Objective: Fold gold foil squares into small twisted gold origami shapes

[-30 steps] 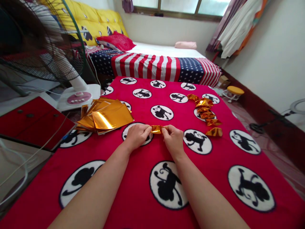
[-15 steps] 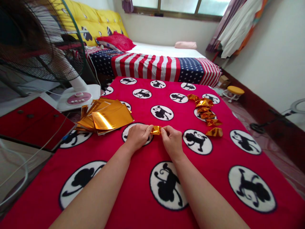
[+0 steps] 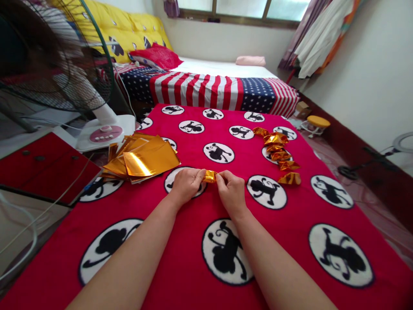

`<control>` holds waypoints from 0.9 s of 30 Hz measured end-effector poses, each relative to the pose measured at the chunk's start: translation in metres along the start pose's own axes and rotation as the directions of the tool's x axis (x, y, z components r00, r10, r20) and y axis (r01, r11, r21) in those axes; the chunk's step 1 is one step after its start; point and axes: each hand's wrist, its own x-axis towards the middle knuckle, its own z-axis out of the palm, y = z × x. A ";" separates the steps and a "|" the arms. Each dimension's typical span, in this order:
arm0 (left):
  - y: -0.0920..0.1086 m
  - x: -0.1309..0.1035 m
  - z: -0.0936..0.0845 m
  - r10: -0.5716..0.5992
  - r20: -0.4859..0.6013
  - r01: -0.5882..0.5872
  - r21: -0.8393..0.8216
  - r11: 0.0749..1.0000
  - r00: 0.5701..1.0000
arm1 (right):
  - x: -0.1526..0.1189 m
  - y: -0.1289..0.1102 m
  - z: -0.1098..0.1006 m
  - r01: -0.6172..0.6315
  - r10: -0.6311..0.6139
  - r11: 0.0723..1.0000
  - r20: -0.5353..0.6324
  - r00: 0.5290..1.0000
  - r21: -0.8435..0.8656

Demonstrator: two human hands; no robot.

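Note:
Between my two hands, over the middle of the red cloth (image 3: 180, 232), is a small folded piece of gold foil paper (image 3: 210, 176). My left hand (image 3: 187, 185) pinches its left end between thumb and fingers. The right end is pinched by my right hand (image 3: 231, 189). The ends of the piece are hidden by my fingertips. To the left lies a loose stack of flat gold foil sheets (image 3: 155, 157). At the right, several folded gold foil pieces (image 3: 278, 154) lie in a curved row on the cloth.
A standing fan (image 3: 106, 133) is at the left, beside a red-fronted cabinet (image 3: 45, 161) with a cable across it. Beyond the cloth stands a bed with a striped and starred cover (image 3: 200, 90). A yellow stool (image 3: 318, 121) is on the floor at right.
Both hands keep their pinch on the folded foil piece, with only a very slight shift. The view has moved a little; the stack and the row of folded pieces are unchanged.

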 end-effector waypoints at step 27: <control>0.012 -0.002 0.005 -0.140 -0.172 0.186 0.291 0.939 0.975 | -0.001 -0.007 0.001 -0.022 0.027 0.995 -0.051 0.998 0.099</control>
